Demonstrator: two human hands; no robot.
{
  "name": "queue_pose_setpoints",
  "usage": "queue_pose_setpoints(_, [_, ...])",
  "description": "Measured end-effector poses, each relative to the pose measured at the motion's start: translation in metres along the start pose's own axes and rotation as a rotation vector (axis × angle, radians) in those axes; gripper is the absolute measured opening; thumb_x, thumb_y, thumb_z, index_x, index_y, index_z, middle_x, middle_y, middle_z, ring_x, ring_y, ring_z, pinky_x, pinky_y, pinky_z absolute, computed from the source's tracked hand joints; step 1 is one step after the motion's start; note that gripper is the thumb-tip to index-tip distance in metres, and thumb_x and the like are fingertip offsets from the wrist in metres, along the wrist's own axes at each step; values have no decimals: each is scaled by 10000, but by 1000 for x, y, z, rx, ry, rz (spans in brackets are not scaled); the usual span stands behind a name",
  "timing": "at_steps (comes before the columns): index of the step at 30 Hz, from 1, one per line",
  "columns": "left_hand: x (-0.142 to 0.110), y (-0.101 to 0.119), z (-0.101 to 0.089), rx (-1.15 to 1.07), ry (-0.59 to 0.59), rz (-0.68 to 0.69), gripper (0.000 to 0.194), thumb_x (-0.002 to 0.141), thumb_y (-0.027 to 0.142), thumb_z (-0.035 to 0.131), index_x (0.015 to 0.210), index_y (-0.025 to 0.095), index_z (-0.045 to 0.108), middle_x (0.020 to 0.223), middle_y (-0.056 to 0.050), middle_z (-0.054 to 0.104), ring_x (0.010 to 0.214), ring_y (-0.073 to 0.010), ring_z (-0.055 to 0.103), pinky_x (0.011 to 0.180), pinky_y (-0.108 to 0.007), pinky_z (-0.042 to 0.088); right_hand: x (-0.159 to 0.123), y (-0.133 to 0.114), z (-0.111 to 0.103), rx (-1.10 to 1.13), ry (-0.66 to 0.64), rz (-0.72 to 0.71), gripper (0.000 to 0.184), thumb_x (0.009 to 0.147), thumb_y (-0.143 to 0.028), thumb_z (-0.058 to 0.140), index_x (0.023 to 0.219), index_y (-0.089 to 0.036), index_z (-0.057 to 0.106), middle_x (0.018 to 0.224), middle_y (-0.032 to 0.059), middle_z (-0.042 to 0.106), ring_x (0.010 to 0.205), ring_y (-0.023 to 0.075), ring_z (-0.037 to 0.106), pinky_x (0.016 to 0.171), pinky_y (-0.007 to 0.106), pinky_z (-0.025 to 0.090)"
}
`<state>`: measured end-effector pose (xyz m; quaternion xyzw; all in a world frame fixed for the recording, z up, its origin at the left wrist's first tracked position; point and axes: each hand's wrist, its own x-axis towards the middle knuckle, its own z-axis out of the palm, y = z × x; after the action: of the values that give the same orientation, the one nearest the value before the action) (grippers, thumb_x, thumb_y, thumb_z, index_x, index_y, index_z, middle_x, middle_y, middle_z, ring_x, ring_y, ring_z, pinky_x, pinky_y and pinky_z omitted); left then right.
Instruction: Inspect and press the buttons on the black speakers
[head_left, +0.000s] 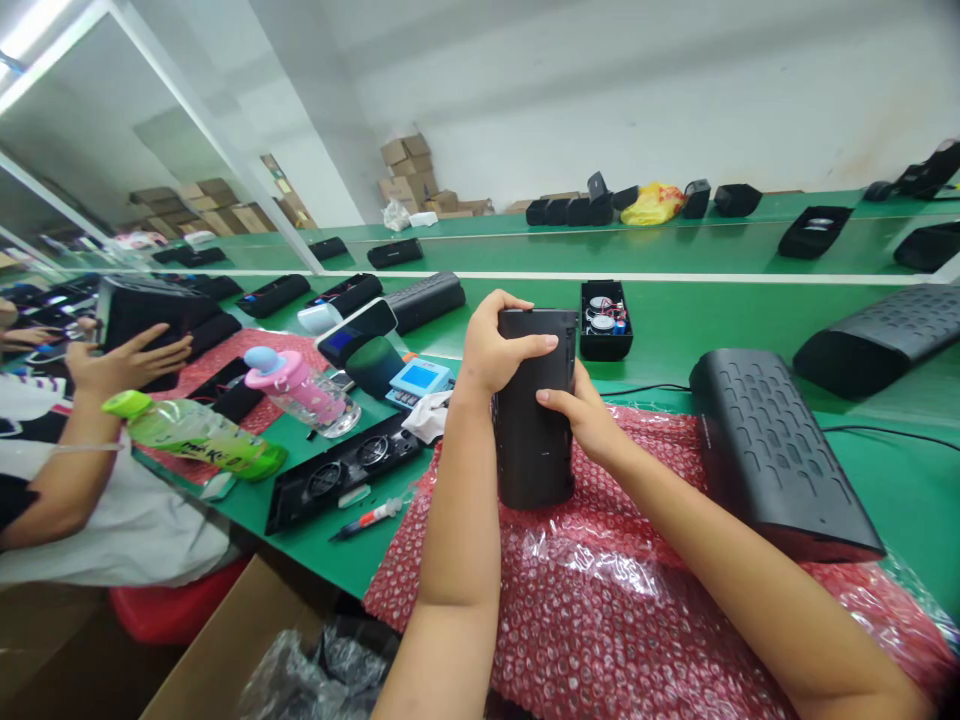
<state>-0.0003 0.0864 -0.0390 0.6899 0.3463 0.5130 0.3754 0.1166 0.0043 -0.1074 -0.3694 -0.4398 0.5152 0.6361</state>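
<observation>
A tall black plastic speaker housing (534, 410) stood on end on the sheet of pink bubble wrap (600, 600) that covered the near part of the green workbench (900, 480), held upright between both of the person's hands. The left hand (495, 345) was clamped over its top left corner, the fingers (536, 344) lying flat across the front face just below the upper edge and the thumb curled over the top. The right hand (589, 415) gripped the right side at mid-height, its fingertips (546, 397) pressed onto the front face while the palm wrapped the edge behind. To the right, on the same wrap, lay a long black perforated speaker grille cover (772, 450), near the housing but not touching it. Behind the housing sat a small open black box with two round drivers (606, 318). To the left, a co-worker's hand (124, 360) rested on another black casing (146, 310), beside a pink water bottle (296, 385) and a green drink bottle (199, 435).
</observation>
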Motion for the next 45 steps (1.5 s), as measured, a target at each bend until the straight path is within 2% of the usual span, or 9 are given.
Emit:
queue_pose_setpoints(9, [1, -2, -3, -26, 8, -22, 546, 382, 387, 898, 807, 176, 630, 736, 14, 618, 656, -119, 533, 588, -229, 440, 0, -1, -3, -20, -65, -23, 774, 647, -379, 760, 1327, -234, 421, 1317, 69, 566, 1241, 297, 536, 1083, 452, 471])
queue_pose_setpoints(13, [3, -6, -7, -77, 7, -72, 565, 357, 384, 898, 806, 180, 623, 734, 15, 621, 632, -121, 539, 561, -228, 456, -1, -3, -9, -67, -216, 5, 1063, 591, -315, 786, 1502, -237, 244, 1455, 90, 447, 1311, 306, 477, 1134, 480, 417])
queue_pose_setpoints(16, [4, -9, -9, -109, 10, -90, 584, 337, 379, 902, 806, 181, 616, 739, 12, 628, 632, -125, 551, 558, -227, 469, -3, -3, -8, -87, -198, 47, 1218, 557, -297, 778, 1560, -205, 94, 1475, 131, 402, 1298, 320, 479, 1116, 503, 430])
queue_pose_setpoints(21, [2, -8, -7, -112, 11, -83, 564, 352, 360, 901, 819, 179, 642, 743, 11, 629, 648, -124, 556, 566, -215, 470, -4, -6, -2, -49, -121, 77, 1203, 504, -245, 735, 1544, -186, 135, 1354, 121, 488, 1145, 305, 554, 1036, 485, 502])
queue_pose_setpoints(26, [2, -7, -7, -101, 24, -70, 566, 344, 372, 905, 808, 179, 644, 747, 4, 632, 638, -124, 553, 557, -216, 476, -3, -5, 0, -60, -109, 83, 1132, 495, -243, 707, 1507, -218, 200, 1242, 83, 548, 1055, 301, 585, 992, 494, 530])
queue_pose_setpoints(30, [3, -5, -7, -66, 43, -55, 580, 327, 379, 906, 802, 168, 648, 723, 4, 630, 615, -117, 545, 534, -202, 458, -3, -4, -1, -56, -108, 94, 1198, 482, -258, 721, 1527, -203, 140, 1373, 121, 470, 1147, 328, 562, 1031, 521, 507])
queue_pose_setpoints(35, [3, -3, -8, -46, 34, -63, 562, 362, 373, 891, 822, 167, 641, 716, 8, 623, 614, -120, 548, 536, -205, 462, -4, -3, -9, -56, -238, 42, 1319, 529, -276, 785, 1572, -205, -20, 1512, 147, 362, 1342, 348, 455, 1134, 527, 413])
queue_pose_setpoints(38, [4, -4, -9, -51, 37, -84, 574, 351, 365, 891, 823, 168, 632, 735, 6, 631, 621, -124, 555, 546, -213, 474, -4, 1, -12, -78, -254, 20, 1377, 539, -292, 807, 1573, -177, -95, 1553, 173, 303, 1391, 353, 408, 1163, 539, 366])
queue_pose_setpoints(45, [7, -14, -11, -89, 83, -110, 593, 330, 349, 897, 809, 177, 592, 784, 1, 641, 640, -132, 570, 548, -218, 476, -2, 12, -12, -88, -239, -29, 1275, 580, -327, 810, 1581, -183, 34, 1578, 145, 290, 1410, 326, 397, 1185, 483, 349])
